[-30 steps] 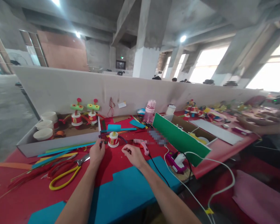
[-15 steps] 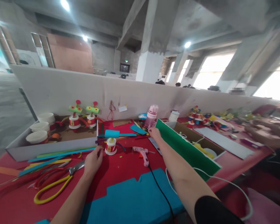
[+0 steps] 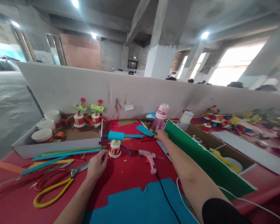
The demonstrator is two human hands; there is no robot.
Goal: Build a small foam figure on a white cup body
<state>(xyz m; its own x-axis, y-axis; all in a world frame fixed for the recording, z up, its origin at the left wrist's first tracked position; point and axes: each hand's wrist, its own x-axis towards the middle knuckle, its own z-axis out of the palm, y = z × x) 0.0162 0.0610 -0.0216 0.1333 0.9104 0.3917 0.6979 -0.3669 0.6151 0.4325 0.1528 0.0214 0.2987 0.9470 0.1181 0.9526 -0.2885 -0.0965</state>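
My left hand [image 3: 98,163] rests on the red table with fingers loosely bent and apart, holding nothing visible. Its fingertips are close beside a small paper-cup figure [image 3: 115,148], which has coiled dark arms and a blue paper roll [image 3: 116,136] on top. My right hand [image 3: 161,135] is stretched far forward, fingers together, near a blue paper piece [image 3: 144,130] and a pink bottle [image 3: 161,116]. Whatever those fingers hold, if anything, is hidden. Between my arms lies a pink glue gun [image 3: 149,158]. Large yellow- and red-handled scissors [image 3: 71,179] lie left of my left forearm.
A white box [image 3: 57,149] at left holds white cups and two finished-looking cup figures [image 3: 79,119]. A green-sided box [image 3: 200,155] stands beside my right arm. Blue sheets [image 3: 135,205] lie in front, coloured strips [image 3: 67,152] at left. A white partition [image 3: 91,84] runs behind.
The camera view has turned slightly to the right and things appear shifted. My left hand has come slightly closer to the cup figure; my right hand stays near the blue paper and bottle.
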